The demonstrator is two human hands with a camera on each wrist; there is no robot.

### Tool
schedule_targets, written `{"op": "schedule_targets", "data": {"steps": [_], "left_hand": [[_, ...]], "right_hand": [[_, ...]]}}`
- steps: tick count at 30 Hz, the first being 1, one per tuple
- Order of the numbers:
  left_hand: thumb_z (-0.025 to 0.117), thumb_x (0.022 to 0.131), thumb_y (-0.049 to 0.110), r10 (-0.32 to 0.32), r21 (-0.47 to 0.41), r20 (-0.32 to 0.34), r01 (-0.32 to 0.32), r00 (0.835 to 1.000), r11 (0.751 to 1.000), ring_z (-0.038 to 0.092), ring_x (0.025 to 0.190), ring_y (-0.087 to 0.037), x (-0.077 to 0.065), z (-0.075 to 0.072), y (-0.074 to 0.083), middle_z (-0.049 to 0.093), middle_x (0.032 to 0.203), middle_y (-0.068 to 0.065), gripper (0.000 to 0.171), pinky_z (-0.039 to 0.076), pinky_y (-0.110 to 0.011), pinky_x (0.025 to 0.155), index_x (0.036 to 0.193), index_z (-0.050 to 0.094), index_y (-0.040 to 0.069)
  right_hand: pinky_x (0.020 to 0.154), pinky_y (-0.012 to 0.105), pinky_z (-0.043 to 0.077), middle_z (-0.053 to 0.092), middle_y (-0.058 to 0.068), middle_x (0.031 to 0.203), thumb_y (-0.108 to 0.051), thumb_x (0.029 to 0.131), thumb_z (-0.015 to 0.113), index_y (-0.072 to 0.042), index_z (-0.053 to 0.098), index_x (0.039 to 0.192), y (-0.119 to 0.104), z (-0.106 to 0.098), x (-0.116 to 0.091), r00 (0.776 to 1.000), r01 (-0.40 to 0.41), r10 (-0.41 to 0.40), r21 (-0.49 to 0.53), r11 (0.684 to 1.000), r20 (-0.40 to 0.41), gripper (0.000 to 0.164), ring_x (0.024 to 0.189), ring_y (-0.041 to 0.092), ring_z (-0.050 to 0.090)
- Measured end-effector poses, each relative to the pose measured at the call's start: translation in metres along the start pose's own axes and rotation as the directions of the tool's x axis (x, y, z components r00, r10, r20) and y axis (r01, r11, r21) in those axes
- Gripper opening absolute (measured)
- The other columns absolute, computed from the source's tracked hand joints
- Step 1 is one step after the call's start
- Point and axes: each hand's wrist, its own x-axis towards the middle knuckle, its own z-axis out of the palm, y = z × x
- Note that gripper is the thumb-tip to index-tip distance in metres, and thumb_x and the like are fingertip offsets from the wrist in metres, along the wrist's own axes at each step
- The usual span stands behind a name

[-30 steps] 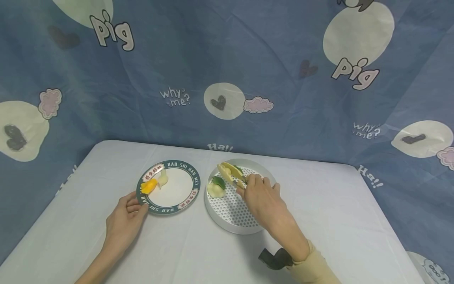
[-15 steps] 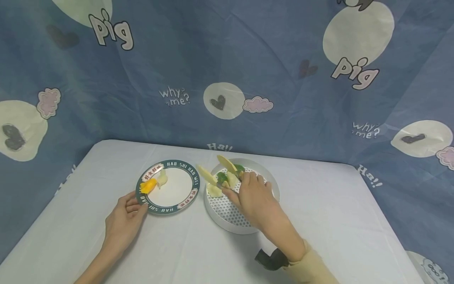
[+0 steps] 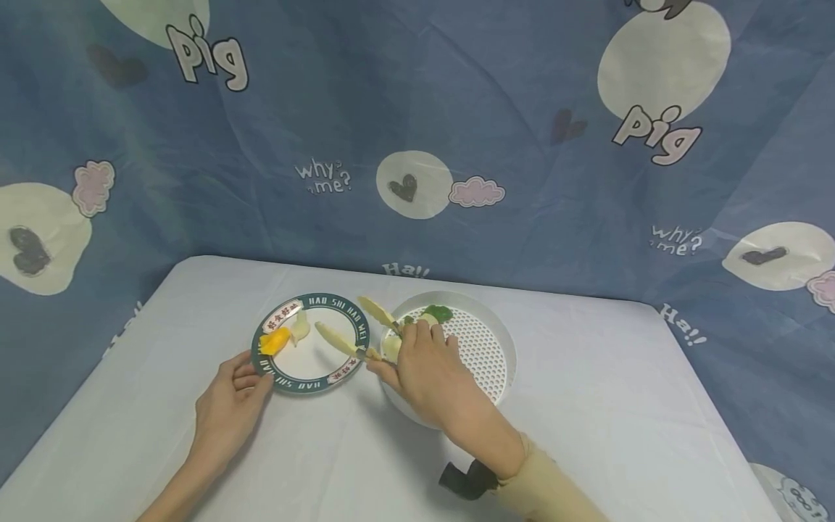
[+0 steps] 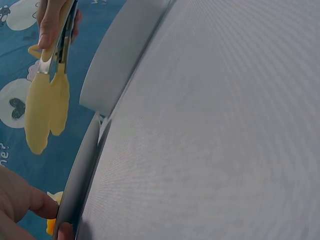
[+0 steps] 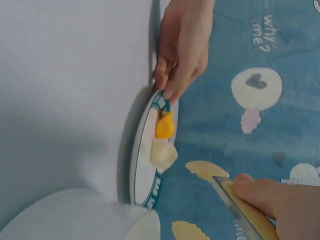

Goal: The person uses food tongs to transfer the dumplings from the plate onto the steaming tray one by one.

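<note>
My left hand (image 3: 228,406) pinches the near-left rim of a white plate (image 3: 309,387) with a green lettered border. On the plate lie an orange-yellow piece (image 3: 274,341) and a pale piece (image 3: 300,328), side by side at its left. My right hand (image 3: 433,377) grips tongs (image 3: 335,338) with pale yellow tips. The tips are spread, one over the plate and the other above the gap between plate and basket, with nothing between them. Beneath the right hand stands a round white perforated basket (image 3: 511,362), holding green-and-pale pieces (image 3: 438,313) that the hand partly hides.
A white cloth covers the table (image 3: 626,391), with its far edge just behind the plate and basket. Behind it hangs a blue printed curtain (image 3: 554,239). A dark strap (image 3: 468,480) hangs below the right wrist.
My right hand has swung left from over the basket toward the plate, and the tongs have spread apart. The green-and-pale pieces stay in the basket. My left hand and the plate have kept still.
</note>
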Motion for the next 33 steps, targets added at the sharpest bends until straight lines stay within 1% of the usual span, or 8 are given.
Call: {"op": "schedule_targets", "data": {"steps": [3, 7, 11, 15, 18, 22, 27, 33], "left_hand": [[0.059, 0.108, 0.023, -0.002, -0.003, -0.002, 0.002, 1.0, 1.0, 0.069, 0.124, -0.045, 0.0, 0.0, 0.001, 0.06, 0.141, -0.033, 0.069, 0.067, -0.044, 0.095, 0.163, 0.031, -0.009], [0.06, 0.108, 0.021, 0.002, -0.005, -0.013, -0.003, 1.0, 1.0, 0.07, 0.122, -0.045, 0.0, 0.001, 0.001, 0.061, 0.139, -0.034, 0.069, 0.068, -0.042, 0.093, 0.162, 0.033, -0.01], [0.061, 0.107, 0.021, 0.013, -0.001, -0.019, -0.013, 1.0, 1.0, 0.07, 0.122, -0.045, -0.001, 0.001, 0.001, 0.061, 0.139, -0.034, 0.068, 0.067, -0.043, 0.093, 0.161, 0.034, -0.011], [0.06, 0.108, 0.022, 0.023, 0.001, -0.018, -0.023, 1.0, 1.0, 0.07, 0.122, -0.045, -0.001, 0.0, 0.0, 0.061, 0.14, -0.033, 0.068, 0.067, -0.045, 0.095, 0.161, 0.034, -0.01], [0.06, 0.108, 0.023, 0.021, -0.003, -0.013, -0.021, 1.0, 1.0, 0.07, 0.123, -0.045, -0.001, -0.001, 0.0, 0.061, 0.14, -0.033, 0.068, 0.067, -0.045, 0.095, 0.162, 0.034, -0.01], [0.06, 0.108, 0.023, 0.015, -0.003, -0.007, -0.015, 1.0, 1.0, 0.07, 0.122, -0.044, -0.001, 0.0, 0.0, 0.061, 0.14, -0.033, 0.069, 0.067, -0.042, 0.094, 0.162, 0.034, -0.01], [0.061, 0.108, 0.023, 0.014, -0.001, -0.007, -0.014, 1.0, 1.0, 0.07, 0.122, -0.043, -0.002, 0.0, 0.0, 0.061, 0.14, -0.033, 0.069, 0.067, -0.039, 0.092, 0.162, 0.034, -0.01], [0.061, 0.107, 0.023, 0.018, 0.005, -0.017, -0.018, 1.0, 1.0, 0.07, 0.121, -0.043, -0.002, -0.001, 0.001, 0.062, 0.139, -0.033, 0.069, 0.067, -0.041, 0.093, 0.161, 0.034, -0.01]], "right_hand": [[0.083, 0.04, 0.051, 0.057, 0.012, 0.098, -0.066, 0.108, 0.045, 0.002, 0.058, 0.118, -0.007, 0.001, 0.004, 1.0, 0.01, -0.01, -0.01, 1.0, 0.012, 0.071, 0.095, 0.025, 0.054], [0.074, 0.033, 0.04, 0.05, 0.006, 0.089, -0.066, 0.108, 0.046, -0.003, 0.057, 0.107, -0.014, 0.004, 0.011, 1.0, 0.025, -0.024, -0.028, 0.999, 0.015, 0.064, 0.084, 0.021, 0.045], [0.07, 0.03, 0.033, 0.046, 0.004, 0.084, -0.066, 0.108, 0.045, -0.006, 0.054, 0.101, -0.019, 0.006, 0.017, 0.999, 0.042, -0.04, -0.058, 0.997, 0.019, 0.06, 0.078, 0.019, 0.042], [0.076, 0.032, 0.04, 0.046, 0.003, 0.085, -0.064, 0.109, 0.046, -0.006, 0.056, 0.105, -0.024, 0.009, 0.023, 0.998, 0.049, -0.046, -0.048, 0.998, 0.043, 0.059, 0.081, 0.02, 0.044], [0.088, 0.039, 0.049, 0.051, 0.005, 0.09, -0.065, 0.109, 0.046, -0.004, 0.058, 0.113, -0.028, 0.011, 0.027, 0.997, 0.05, -0.048, -0.03, 0.998, 0.058, 0.062, 0.087, 0.022, 0.049], [0.096, 0.046, 0.055, 0.055, 0.007, 0.095, -0.064, 0.109, 0.044, 0.0, 0.06, 0.123, -0.033, 0.014, 0.031, 0.995, 0.062, -0.059, -0.045, 0.997, 0.079, 0.067, 0.094, 0.025, 0.055], [0.087, 0.04, 0.053, 0.052, 0.005, 0.092, -0.061, 0.11, 0.045, -0.001, 0.059, 0.122, -0.035, 0.017, 0.036, 0.993, 0.078, -0.071, -0.064, 0.995, 0.099, 0.063, 0.089, 0.023, 0.052], [0.084, 0.04, 0.05, 0.053, 0.005, 0.093, -0.062, 0.11, 0.044, -0.001, 0.059, 0.124, -0.039, 0.02, 0.043, 0.992, 0.072, -0.065, -0.066, 0.995, 0.108, 0.064, 0.086, 0.022, 0.05]]}}
